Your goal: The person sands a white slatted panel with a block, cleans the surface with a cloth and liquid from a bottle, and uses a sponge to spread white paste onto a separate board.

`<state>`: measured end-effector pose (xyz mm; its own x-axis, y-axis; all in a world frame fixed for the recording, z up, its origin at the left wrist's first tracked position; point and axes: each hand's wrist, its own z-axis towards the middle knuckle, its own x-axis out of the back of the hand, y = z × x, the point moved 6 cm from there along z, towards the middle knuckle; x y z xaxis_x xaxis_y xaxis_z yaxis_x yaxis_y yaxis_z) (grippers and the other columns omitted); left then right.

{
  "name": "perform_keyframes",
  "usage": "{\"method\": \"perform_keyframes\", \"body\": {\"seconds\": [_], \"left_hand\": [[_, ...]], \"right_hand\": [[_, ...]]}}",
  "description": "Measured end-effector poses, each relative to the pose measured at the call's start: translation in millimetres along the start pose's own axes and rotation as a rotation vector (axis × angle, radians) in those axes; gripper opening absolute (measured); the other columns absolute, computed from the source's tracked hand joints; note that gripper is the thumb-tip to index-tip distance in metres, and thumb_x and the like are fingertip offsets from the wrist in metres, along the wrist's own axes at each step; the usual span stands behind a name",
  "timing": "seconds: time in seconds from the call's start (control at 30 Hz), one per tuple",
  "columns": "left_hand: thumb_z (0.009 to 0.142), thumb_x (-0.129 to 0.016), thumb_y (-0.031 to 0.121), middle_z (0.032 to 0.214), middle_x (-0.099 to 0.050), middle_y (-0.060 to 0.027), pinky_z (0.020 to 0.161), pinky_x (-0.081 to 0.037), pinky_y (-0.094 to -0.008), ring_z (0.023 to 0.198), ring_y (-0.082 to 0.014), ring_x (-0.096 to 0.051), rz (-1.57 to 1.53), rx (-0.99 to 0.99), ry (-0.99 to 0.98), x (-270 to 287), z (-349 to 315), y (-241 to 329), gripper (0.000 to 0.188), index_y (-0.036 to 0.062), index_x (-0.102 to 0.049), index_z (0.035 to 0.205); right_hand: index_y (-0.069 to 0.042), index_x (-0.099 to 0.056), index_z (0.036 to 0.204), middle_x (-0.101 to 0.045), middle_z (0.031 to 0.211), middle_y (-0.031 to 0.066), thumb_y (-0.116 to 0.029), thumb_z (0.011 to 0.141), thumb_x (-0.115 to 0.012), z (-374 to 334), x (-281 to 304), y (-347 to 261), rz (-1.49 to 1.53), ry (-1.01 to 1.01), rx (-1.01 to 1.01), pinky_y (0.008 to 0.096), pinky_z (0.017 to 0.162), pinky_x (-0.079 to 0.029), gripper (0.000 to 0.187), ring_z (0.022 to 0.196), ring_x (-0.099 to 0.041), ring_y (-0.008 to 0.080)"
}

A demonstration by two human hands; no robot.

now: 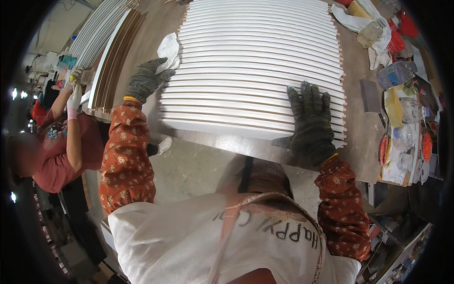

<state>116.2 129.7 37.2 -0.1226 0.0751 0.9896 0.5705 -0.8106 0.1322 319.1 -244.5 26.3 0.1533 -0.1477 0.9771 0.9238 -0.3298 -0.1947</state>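
Observation:
A wide row of long white strips (250,71) with brown edges lies side by side on the worktable. My left hand (144,79), in a dark grey knit glove, is at the left ends of the strips. Its fingers are closed on a crumpled white cloth (168,48), which sticks out beyond them. My right hand (312,120), gloved the same way, lies flat with spread fingers on the right part of the nearest strips. Its thumb points left near the table's front edge, and it holds nothing.
Another stack of long boards (111,61) stands at the left, where a co-worker in a red shirt (82,146) handles something small. Along the right are clear plastic bottles (396,75), a grey block (370,96), rags (378,45) and orange-handled tools (426,146). The worktable's front edge (227,143) runs before me.

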Motion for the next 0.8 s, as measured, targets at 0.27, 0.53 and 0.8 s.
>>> {"method": "perform_keyframes", "body": {"seconds": [0.27, 0.53, 0.8], "left_hand": [[0.082, -0.071, 0.045, 0.117, -0.062, -0.0175, 0.097, -0.044, -0.0416, 0.111, -0.0324, -0.058, 0.03, -0.083, -0.082, 4.2, 4.3, -4.8, 0.057, 0.0056, -0.06, 0.122], [0.083, -0.072, 0.029, 0.119, -0.063, -0.0112, 0.098, -0.044, -0.04, 0.112, -0.0287, -0.058, -0.197, -0.317, 0.123, 21.1, -4.4, -9.5, 0.042, 0.0122, -0.063, 0.121], [0.088, -0.06, 0.04, 0.122, -0.059, -0.0061, 0.102, -0.04, -0.0413, 0.115, -0.0251, -0.054, 0.048, -0.643, 0.082, -12.8, -21.2, 37.1, 0.039, 0.0158, -0.061, 0.118]], "right_hand": [[-0.012, -0.025, 0.148, -0.02, 0.152, 0.0231, -0.06, 0.056, -0.08, 2.9, -0.7, -1.0, -0.012, -0.076, -0.054, 0.0584, 0.115, -0.005, 0.117, 0.143, -0.011, 0.0422], [-0.014, -0.02, 0.15, -0.018, 0.154, 0.022, -0.063, 0.062, -0.072, 2.5, -16.6, 13.3, -0.134, -0.045, -0.018, 0.0576, 0.115, -0.005, 0.114, 0.143, -0.014, 0.0412], [-0.014, -0.017, 0.151, -0.015, 0.154, 0.0239, -0.044, 0.064, -0.072, 1.2, -18.0, 17.0, -0.139, -0.152, -0.078, 0.0563, 0.116, -0.003, 0.107, 0.144, -0.011, 0.041]]}}
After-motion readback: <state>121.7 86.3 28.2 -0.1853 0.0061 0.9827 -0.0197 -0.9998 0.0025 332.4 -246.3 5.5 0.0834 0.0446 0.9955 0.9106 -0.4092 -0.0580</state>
